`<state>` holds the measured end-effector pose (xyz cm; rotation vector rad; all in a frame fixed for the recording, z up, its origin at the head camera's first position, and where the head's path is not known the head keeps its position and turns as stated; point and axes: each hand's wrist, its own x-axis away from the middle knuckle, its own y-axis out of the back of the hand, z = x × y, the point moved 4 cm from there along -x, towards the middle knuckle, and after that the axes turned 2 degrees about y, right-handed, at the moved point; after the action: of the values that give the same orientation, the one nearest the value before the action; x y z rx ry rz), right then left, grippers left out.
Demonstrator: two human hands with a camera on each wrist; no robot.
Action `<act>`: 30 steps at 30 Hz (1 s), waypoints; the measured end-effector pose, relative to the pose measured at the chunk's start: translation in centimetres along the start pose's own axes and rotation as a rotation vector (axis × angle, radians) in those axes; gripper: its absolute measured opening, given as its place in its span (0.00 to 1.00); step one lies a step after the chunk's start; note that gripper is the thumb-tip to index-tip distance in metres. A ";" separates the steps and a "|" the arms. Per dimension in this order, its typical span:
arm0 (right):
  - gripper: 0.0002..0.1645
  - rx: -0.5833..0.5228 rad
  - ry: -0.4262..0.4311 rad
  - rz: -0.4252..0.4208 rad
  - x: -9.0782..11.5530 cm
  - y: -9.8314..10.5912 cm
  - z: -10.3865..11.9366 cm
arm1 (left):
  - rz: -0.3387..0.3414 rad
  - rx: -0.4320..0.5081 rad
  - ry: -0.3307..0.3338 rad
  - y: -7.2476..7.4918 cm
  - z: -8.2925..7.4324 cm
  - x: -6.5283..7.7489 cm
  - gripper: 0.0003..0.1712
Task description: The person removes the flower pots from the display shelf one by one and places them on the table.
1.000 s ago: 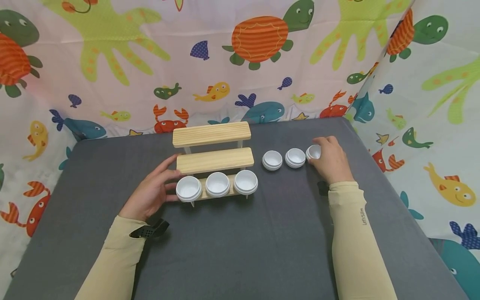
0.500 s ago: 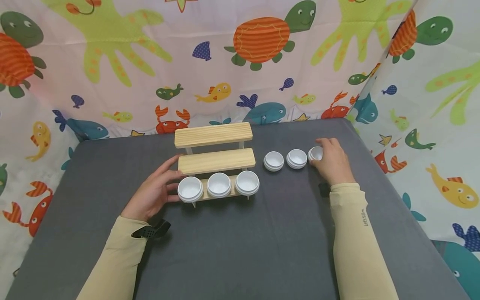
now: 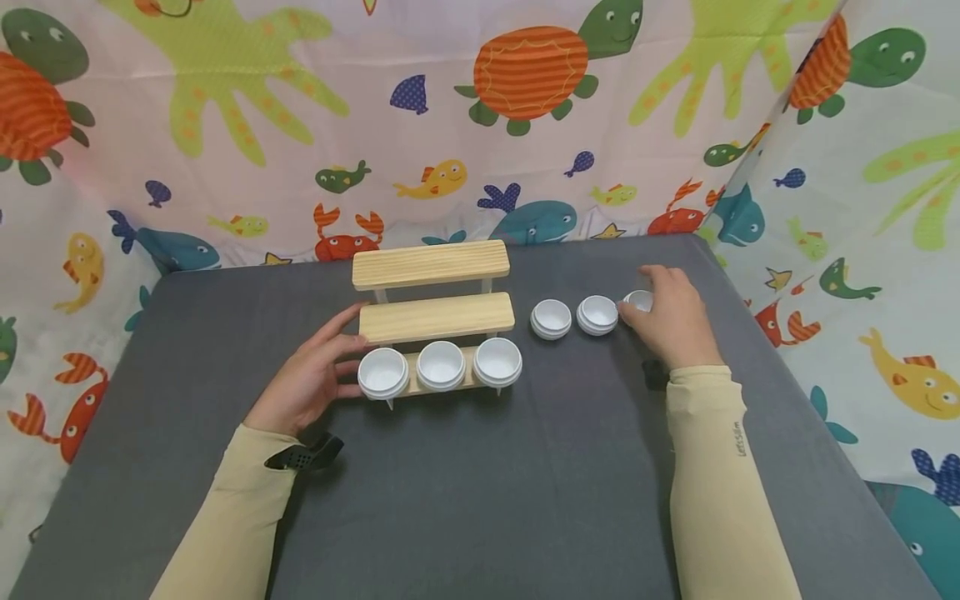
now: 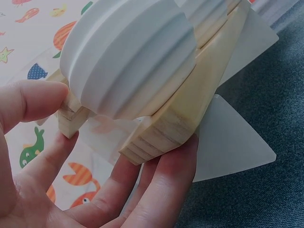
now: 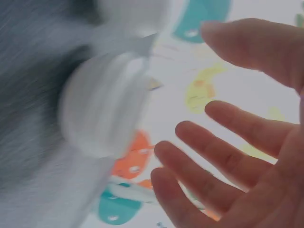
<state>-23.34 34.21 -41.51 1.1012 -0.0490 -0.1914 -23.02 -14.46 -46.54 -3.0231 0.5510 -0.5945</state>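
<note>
A three-tiered stand with pale wooden boards (image 3: 437, 317) and frosted clear supports (image 4: 232, 142) stands on the grey cloth. Three white ribbed bowls (image 3: 441, 365) sit along its lowest board. My left hand (image 3: 303, 379) grips the stand's left end, thumb and forefinger at one board, other fingers (image 4: 166, 175) against the underside of the board bearing the bowls. Right of the stand, two more white bowls (image 3: 551, 318) are in a row with a third bowl (image 3: 639, 300). My right hand (image 3: 675, 321) is over that third bowl, partly hiding it; in the right wrist view its spread fingers (image 5: 223, 156) are apart from a blurred bowl (image 5: 102, 104).
Grey cloth (image 3: 480, 500) covers the table. A white curtain (image 3: 285, 200) printed with sea animals rises at the back and right edges. A black wrist strap (image 3: 303, 456) is on the left sleeve.
My right hand has come off the rightmost bowl and moved slightly up. My left hand keeps its hold on the stand. The whole head view has shifted a little.
</note>
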 end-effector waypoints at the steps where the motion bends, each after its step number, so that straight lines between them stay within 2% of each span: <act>1: 0.42 -0.003 0.016 -0.018 0.2 0.3 0.5 | 0.002 0.001 -0.002 0.0 0.0 0.0 0.40; 5: 0.39 -0.017 0.106 -0.075 1.3 1.8 3.0 | 0.009 0.002 -0.011 -0.1 -0.1 -0.1 0.40; 9: 0.36 -0.039 0.195 -0.079 2.7 2.7 6.0 | 0.008 0.001 -0.011 0.0 -0.1 -0.1 0.40; 14: 0.34 -0.085 0.405 -0.036 4.6 2.3 10.0 | 0.004 0.002 -0.001 0.1 0.0 -0.1 0.40; 17: 0.35 -0.095 0.546 0.027 5.8 1.3 12.3 | 0.003 -0.001 -0.003 0.1 0.0 -0.1 0.40; 19: 0.35 -0.085 0.608 0.078 6.5 0.5 13.6 | 0.004 -0.001 -0.007 0.1 0.0 -0.1 0.40; 24: 0.38 -0.034 0.664 0.160 7.6 -1.6 15.2 | 0.007 0.003 -0.011 0.1 0.0 0.0 0.40; 30: 0.38 0.044 0.684 0.162 8.1 -3.1 16.0 | -0.001 0.007 -0.005 0.1 0.0 -0.1 0.40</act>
<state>-17.95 17.31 -37.47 1.1528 0.4698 0.3377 -23.10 -14.49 -46.58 -3.0174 0.5460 -0.5877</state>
